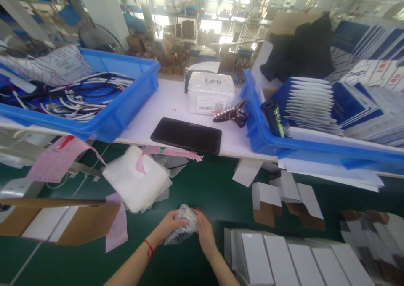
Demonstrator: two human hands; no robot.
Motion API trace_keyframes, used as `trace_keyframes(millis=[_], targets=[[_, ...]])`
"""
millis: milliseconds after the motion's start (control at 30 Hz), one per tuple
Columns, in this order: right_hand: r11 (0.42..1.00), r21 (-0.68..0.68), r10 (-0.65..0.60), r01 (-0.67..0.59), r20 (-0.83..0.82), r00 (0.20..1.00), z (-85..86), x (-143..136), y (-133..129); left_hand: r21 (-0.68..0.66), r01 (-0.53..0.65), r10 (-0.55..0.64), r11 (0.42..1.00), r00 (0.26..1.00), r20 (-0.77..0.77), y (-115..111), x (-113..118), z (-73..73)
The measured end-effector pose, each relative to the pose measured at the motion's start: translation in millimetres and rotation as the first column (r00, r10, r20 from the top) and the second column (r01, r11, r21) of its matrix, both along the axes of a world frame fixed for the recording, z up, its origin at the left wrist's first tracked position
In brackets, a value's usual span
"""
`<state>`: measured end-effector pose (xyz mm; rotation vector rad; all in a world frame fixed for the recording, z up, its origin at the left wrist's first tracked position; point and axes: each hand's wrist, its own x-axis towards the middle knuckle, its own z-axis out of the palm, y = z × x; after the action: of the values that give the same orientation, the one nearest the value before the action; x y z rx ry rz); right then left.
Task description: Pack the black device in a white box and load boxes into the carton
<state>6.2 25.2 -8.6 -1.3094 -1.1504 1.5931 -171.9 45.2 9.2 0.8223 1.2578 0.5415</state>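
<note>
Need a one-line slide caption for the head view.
Both hands, left hand and right hand, hold a bubble-wrapped bundle over the green table.

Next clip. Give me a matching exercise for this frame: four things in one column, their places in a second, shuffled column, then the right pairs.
Things:
1. small bubble-wrapped packet
2. flat black rectangular tablet
3. tangle of white and black cables
4. black cylindrical can with green label

Places:
A. in the blue plastic bin at left
B. between the left hand and right hand
C. upright in the blue plastic bin at right
D. flat at the near edge of the white table

Pairs: 1-B, 2-D, 3-A, 4-C
</note>
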Motion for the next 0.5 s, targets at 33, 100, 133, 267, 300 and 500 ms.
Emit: trace_keyframes(millis=[33,100,133,267,300,500], targets=[[0.984,-0.169,-0.090,0.059,-0.185,0.979,-0.7,-5.4,-0.8,-0.030,-0.084,0.086,0.996,0.994,0.072,3.5,5.7,5.6],[0.920,-0.387,-0.259,0.069,-0.464,0.847,0.2,-15.1,-3.4,-0.005,-0.212,0.212,0.977,0.973,0.093,11.7,20.1,13.0],[0.903,-0.423,-0.314,0.071,-0.539,0.781,1.7,-18.6,-4.4,0.055,-0.234,0.232,0.971,0.972,0.044,15.8,28.0,15.0],[0.862,-0.460,-0.472,0.212,-0.577,0.667,5.1,-17.0,0.3,0.423,0.122,0.062,0.898,0.916,-0.396,33.6,51.7,17.4],[0.841,-0.480,-0.514,0.250,-0.564,0.647,3.8,-12.7,3.2,0.478,0.252,0.016,0.841,0.873,-0.488,40.4,54.2,18.3],[0.707,-0.636,-0.677,0.310,-0.482,0.557,-5.1,15.7,3.8,0.582,0.450,0.053,0.678,0.760,-0.648,130.9,66.9,30.1]])
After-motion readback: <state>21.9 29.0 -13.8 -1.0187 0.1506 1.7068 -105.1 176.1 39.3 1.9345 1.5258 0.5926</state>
